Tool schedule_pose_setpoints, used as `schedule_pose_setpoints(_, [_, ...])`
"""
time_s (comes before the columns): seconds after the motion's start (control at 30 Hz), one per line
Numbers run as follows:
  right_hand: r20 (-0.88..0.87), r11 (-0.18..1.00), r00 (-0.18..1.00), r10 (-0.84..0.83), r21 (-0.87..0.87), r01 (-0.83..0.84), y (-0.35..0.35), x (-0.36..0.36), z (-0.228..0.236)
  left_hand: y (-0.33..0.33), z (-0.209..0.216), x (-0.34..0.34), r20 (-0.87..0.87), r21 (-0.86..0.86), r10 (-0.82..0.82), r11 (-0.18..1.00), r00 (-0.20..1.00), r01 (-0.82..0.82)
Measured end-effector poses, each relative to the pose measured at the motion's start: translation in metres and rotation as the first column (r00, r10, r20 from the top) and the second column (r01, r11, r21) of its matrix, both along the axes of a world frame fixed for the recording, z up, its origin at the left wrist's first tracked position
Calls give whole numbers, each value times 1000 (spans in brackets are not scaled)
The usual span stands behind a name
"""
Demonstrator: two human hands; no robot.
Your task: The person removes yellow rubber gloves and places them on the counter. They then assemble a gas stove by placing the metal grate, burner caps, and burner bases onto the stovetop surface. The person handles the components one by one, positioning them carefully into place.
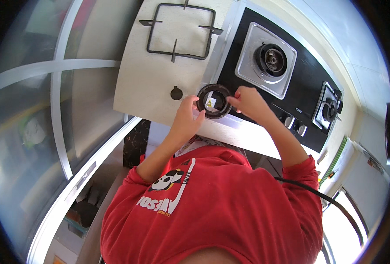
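Note:
Between my two hands is a dark round burner ring, held above the near left edge of the black gas hob. Its centre is open, and a white patch with a yellow mark shows through it. My left hand grips the ring's left rim, its thumb and fingers bent at the edge. On the opposite side, my right hand pinches the right rim. A small black burner cap lies on the pale counter, left of the ring.
A square black pan support lies farther back on the counter. The hob has an uncovered burner in a silver drip tray, a smaller burner at right, and two knobs at the front. Framed glass panels stand at left.

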State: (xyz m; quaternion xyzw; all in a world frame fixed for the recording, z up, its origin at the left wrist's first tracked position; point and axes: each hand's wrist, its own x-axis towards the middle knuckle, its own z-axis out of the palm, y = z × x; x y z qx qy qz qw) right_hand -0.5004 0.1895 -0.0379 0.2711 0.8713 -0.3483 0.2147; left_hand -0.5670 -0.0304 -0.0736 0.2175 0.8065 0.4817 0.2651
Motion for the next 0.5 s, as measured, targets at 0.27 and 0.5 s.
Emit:
schedule_pose_setpoints(0.27, [-34,854,944,-327,-438,280,-11,30,-32,10,-7,-8,99,-105,76,992,992,-65])
schedule_pose_setpoints(0.5, [68,590,868,-491,-707,389,3,44,33,23,9,-6,452,-71,-3,997,892,39])
